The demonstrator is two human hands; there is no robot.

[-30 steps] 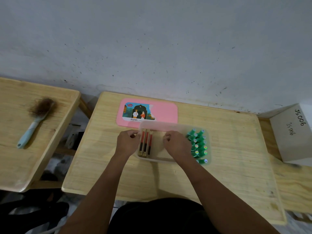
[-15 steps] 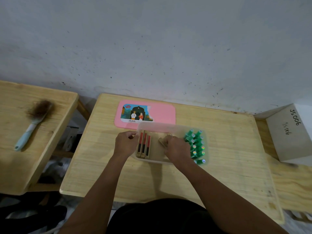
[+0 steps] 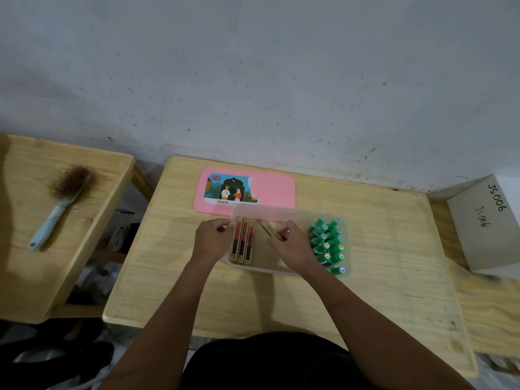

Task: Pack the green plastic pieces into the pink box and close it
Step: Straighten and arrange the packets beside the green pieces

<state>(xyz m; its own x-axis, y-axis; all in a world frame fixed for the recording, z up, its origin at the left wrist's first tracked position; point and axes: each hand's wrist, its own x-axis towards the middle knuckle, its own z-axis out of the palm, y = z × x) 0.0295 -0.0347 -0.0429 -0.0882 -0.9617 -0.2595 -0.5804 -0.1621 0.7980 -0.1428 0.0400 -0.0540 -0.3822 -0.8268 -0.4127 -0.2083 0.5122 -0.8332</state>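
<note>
A translucent plastic box (image 3: 292, 213) sits on the wooden table (image 3: 380, 277). Its pink lid (image 3: 274, 190) with a picture sticker lies flat just behind it. Several green plastic pieces (image 3: 327, 243) are packed in the box's right end. Three slim gold and red boxes (image 3: 242, 243) lie side by side in its left end. My left hand (image 3: 212, 240) grips the box's left rim. My right hand (image 3: 292, 246) pinches a fourth slim gold box (image 3: 270, 229), tilted, above the middle of the box.
A second wooden table (image 3: 33, 263) stands on the left with a light-blue-handled brush (image 3: 60, 205) on it. A white cardboard box (image 3: 489, 223) marked JS006 sits at the right. A grey wall rises behind. Dark items lie on the floor at bottom left.
My right hand, which lay low inside the box, has lifted a slim gold box up and holds it tilted. My left hand stays on the left rim.
</note>
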